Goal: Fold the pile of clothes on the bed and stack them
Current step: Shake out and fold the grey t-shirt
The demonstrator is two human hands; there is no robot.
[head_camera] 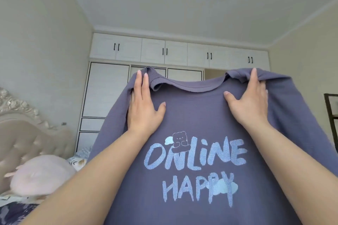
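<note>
A purple sweatshirt (197, 118) with the pale blue print "ONLINE HAPPY" and a small bear hangs in the air in front of me, print side facing me. My left hand (144, 107) grips its left shoulder beside the ribbed collar, with some fingers hidden behind the fabric. My right hand (250, 104) grips the right shoulder, where the cloth bunches up against my fingers. The shirt's lower part runs out of the frame. No other clothes of the pile are visible.
The bed (16, 210) with a dark patterned cover lies at the lower left, below a padded headboard (27, 133) and a pink plush cushion (40, 175). A white wardrobe (108, 89) fills the far wall. A dark frame (331, 115) stands at the right edge.
</note>
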